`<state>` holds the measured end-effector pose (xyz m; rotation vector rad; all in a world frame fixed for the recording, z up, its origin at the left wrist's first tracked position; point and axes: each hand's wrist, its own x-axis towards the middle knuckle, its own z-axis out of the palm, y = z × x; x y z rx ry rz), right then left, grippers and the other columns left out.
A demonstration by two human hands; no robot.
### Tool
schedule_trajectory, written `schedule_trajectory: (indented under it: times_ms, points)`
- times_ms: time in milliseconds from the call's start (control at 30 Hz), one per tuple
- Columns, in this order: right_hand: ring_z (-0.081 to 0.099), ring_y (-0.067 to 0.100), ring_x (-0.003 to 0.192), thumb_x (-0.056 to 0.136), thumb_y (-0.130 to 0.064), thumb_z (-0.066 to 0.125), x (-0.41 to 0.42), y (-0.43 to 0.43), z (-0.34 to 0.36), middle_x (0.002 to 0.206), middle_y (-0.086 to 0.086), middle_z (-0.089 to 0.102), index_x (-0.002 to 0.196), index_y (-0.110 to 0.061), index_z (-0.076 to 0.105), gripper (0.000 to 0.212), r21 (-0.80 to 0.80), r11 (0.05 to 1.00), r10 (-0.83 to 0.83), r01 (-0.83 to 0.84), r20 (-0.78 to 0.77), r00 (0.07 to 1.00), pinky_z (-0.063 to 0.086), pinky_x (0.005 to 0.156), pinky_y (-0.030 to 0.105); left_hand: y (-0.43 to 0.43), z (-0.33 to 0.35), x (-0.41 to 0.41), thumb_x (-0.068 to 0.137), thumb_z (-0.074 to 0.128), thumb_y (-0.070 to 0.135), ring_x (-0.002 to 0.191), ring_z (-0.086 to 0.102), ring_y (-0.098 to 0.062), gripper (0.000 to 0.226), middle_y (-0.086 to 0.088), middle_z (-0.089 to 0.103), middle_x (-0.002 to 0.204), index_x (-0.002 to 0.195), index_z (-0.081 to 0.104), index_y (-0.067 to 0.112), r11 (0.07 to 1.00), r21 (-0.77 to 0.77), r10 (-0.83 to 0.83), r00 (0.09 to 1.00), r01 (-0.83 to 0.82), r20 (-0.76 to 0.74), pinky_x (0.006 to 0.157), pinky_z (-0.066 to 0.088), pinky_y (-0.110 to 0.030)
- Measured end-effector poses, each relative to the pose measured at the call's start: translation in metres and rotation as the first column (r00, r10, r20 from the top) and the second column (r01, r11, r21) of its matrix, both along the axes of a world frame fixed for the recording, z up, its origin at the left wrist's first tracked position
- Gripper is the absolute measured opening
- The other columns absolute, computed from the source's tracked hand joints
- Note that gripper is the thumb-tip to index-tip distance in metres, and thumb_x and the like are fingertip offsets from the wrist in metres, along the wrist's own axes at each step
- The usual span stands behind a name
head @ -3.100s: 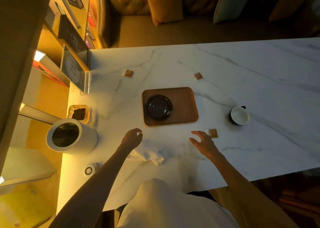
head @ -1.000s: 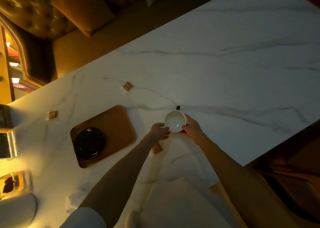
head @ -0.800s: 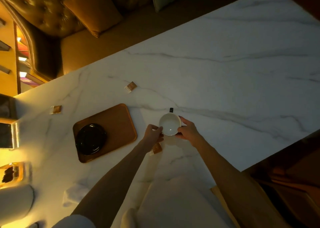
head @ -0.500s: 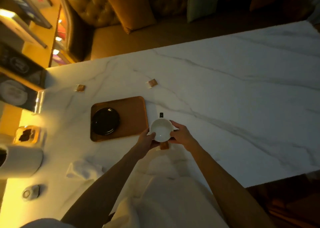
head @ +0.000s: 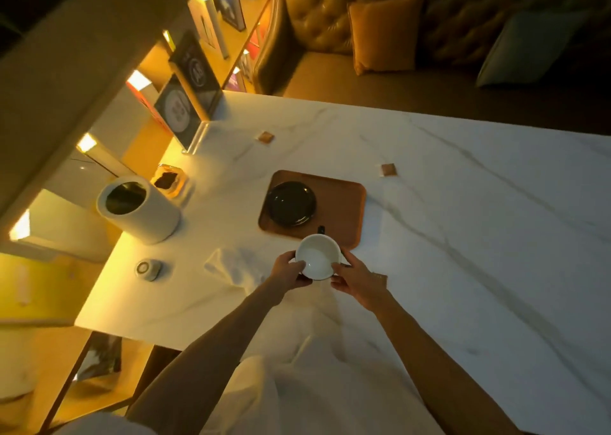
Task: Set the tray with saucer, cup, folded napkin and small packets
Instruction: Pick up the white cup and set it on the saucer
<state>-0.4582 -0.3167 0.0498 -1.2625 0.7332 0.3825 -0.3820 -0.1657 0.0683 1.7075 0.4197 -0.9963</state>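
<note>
A cup (head: 317, 256), white inside with a dark handle, is held between my left hand (head: 289, 269) and my right hand (head: 355, 279), just above the near edge of the wooden tray (head: 340, 209). A black saucer (head: 291, 203) lies on the tray's left half. A crumpled white napkin (head: 234, 266) rests on the marble table (head: 463, 236) left of my left hand. Two small brown packets lie beyond the tray, one (head: 265, 136) at the far left and another (head: 388, 169) at the far right. The edge of a third packet (head: 380, 275) shows beside my right hand.
A white cylindrical container (head: 139, 208) and a small glass dish (head: 170, 181) stand at the table's left end, with a small round device (head: 148, 269) nearer me. An upright sign holder (head: 185, 114) and lit shelves line the left. A tufted sofa with cushions sits beyond the table.
Both hands took hold of the cup on the right of the table and carried it left to the tray's near edge. The view swung back to the left.
</note>
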Motion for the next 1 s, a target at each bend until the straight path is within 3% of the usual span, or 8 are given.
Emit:
schedule_trajectory:
  times_ms: [200,333,433,567,767,867,1000]
  points:
    - [0.060,0.029,0.110,0.094,-0.008,0.055,0.016,0.049,0.000,0.128,0.011,0.055,0.142,-0.026,0.041,0.054,0.029,0.995,-0.099,0.098,0.003,0.995,0.059,0.081,0.034,0.046,0.015,0.018,0.097,0.057,0.013,0.120,0.057,-0.038,0.052,-0.021,0.047,0.141,0.145,0.037,0.007,0.999,-0.023,-0.040,0.999,0.039,-0.032,0.098,0.053,-0.049]
    - [0.063,0.025,0.098,0.093,-0.002,0.055,0.022,0.073,-0.001,0.123,0.008,0.057,0.140,-0.026,0.044,0.054,0.040,0.973,-0.224,0.225,-0.026,0.974,0.060,0.069,0.029,0.065,0.023,0.034,0.097,0.058,0.013,0.121,0.056,-0.040,0.053,-0.022,0.047,0.141,0.144,0.037,0.007,0.994,-0.049,-0.096,0.995,0.094,-0.038,0.099,0.052,-0.050]
    - [0.059,0.029,0.106,0.092,-0.002,0.056,0.026,0.083,-0.003,0.129,0.010,0.055,0.140,-0.025,0.044,0.055,0.031,0.958,-0.283,0.284,-0.029,0.959,0.060,0.066,0.028,0.071,0.025,0.043,0.097,0.058,0.014,0.121,0.057,-0.039,0.053,-0.022,0.046,0.141,0.145,0.036,0.009,0.989,-0.068,-0.134,0.990,0.130,-0.054,0.100,0.051,-0.050]
    - [0.057,0.031,0.113,0.091,-0.002,0.057,0.029,0.088,-0.004,0.131,0.012,0.054,0.141,-0.023,0.044,0.055,-0.017,0.947,-0.322,0.321,-0.033,0.946,0.059,0.069,0.031,0.074,0.021,0.050,0.096,0.059,0.015,0.119,0.058,-0.038,0.052,-0.020,0.047,0.140,0.144,0.037,0.010,0.982,-0.085,-0.177,0.982,0.171,-0.067,0.099,0.052,-0.050]
    - [0.057,0.029,0.107,0.091,-0.003,0.059,0.046,0.079,-0.001,0.127,0.008,0.055,0.140,-0.022,0.045,0.054,-0.063,0.941,-0.337,0.334,-0.048,0.940,0.059,0.068,0.030,0.065,0.016,0.065,0.097,0.058,0.018,0.121,0.056,-0.038,0.050,-0.017,0.047,0.139,0.142,0.038,0.012,0.968,-0.134,-0.218,0.976,0.213,-0.022,0.099,0.051,-0.051]
    - [0.058,0.029,0.108,0.090,-0.005,0.061,0.067,0.074,0.001,0.129,0.010,0.056,0.133,-0.021,0.050,0.047,-0.094,0.940,-0.331,0.328,-0.021,0.943,0.059,0.074,0.035,0.065,0.018,0.079,0.096,0.058,0.016,0.122,0.055,-0.038,0.048,-0.017,0.046,0.138,0.141,0.039,0.013,0.971,-0.157,-0.185,0.983,0.182,-0.006,0.099,0.051,-0.051]
    - [0.053,0.037,0.119,0.090,0.001,0.057,0.102,0.075,0.002,0.129,0.016,0.053,0.125,-0.023,0.050,0.043,-0.022,0.968,-0.246,0.248,0.076,0.966,0.058,0.080,0.040,0.071,0.018,0.103,0.096,0.057,0.013,0.122,0.054,-0.038,0.050,-0.018,0.045,0.136,0.142,0.036,0.012,0.980,-0.160,-0.121,0.993,0.120,0.005,0.099,0.052,-0.049]
